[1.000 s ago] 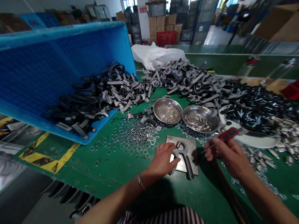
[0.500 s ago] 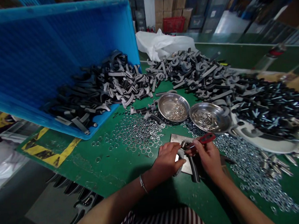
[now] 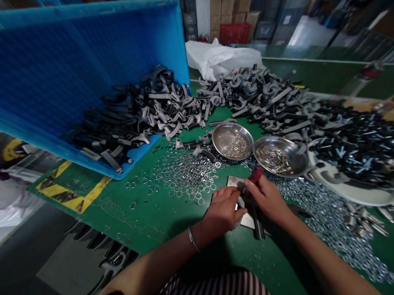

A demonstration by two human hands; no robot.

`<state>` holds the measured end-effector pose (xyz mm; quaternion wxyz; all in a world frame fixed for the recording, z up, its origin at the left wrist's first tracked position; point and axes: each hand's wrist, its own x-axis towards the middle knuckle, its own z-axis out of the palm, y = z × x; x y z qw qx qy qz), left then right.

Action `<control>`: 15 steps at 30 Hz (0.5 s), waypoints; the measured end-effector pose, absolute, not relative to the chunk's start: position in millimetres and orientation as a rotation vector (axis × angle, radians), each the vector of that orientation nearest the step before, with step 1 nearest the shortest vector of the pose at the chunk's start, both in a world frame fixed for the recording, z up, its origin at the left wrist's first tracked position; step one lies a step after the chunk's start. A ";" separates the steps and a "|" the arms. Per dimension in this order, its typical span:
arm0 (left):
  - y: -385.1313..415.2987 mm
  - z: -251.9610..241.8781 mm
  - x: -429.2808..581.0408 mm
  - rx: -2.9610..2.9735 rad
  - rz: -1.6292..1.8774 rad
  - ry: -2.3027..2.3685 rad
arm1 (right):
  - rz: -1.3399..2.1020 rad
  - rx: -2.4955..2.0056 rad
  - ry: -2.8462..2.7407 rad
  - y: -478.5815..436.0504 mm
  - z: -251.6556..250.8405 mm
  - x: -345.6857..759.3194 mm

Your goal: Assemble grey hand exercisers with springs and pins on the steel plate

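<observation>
My left hand (image 3: 222, 208) is closed around the grey head of a black-and-grey handle part (image 3: 258, 226), pressing it down on a small flat metal plate (image 3: 233, 180). In my right hand (image 3: 270, 201) is a red-handled tool (image 3: 257, 173), gripped with its red end pointing up and away. The tool's working end meets the part near my left fingertips; fingers and blur hide the exact contact. Loose metal rings (image 3: 185, 174) lie left of the plate, and many small nuts (image 3: 320, 211) spread out to the right.
A tipped blue crate (image 3: 183, 43) spills handle parts at the left. Two steel bowls hold small rings (image 3: 238, 146) and pins (image 3: 276, 161). Behind them is a heap of grey parts (image 3: 269, 92); black screw knobs (image 3: 359, 136) and a white dish (image 3: 342, 188) lie to the right.
The red-handled tool has swung from lying sideways to pointing up and away, as my right hand turned and moved left. My left hand keeps its hold. The view has shifted slightly.
</observation>
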<state>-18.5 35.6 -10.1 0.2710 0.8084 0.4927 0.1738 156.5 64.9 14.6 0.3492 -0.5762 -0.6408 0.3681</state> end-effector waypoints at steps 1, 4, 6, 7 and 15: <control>36.0 -9.8 -18.0 2.180 0.452 1.327 | 1.079 -1.438 -1.580 70.3 18.6 155.5; 34.2 -9.0 -17.8 2.184 0.434 1.320 | 1.378 -1.332 -1.343 77.4 21.8 164.6; 33.1 -6.3 -19.2 2.184 0.428 1.311 | 1.428 -1.402 -1.367 75.7 17.3 186.7; 34.5 -3.3 -20.5 2.190 0.424 1.296 | 1.365 -1.502 -1.499 74.2 14.5 203.2; 157.2 48.2 -18.7 2.520 0.380 1.326 | 0.075 -1.693 -2.316 104.6 48.9 304.6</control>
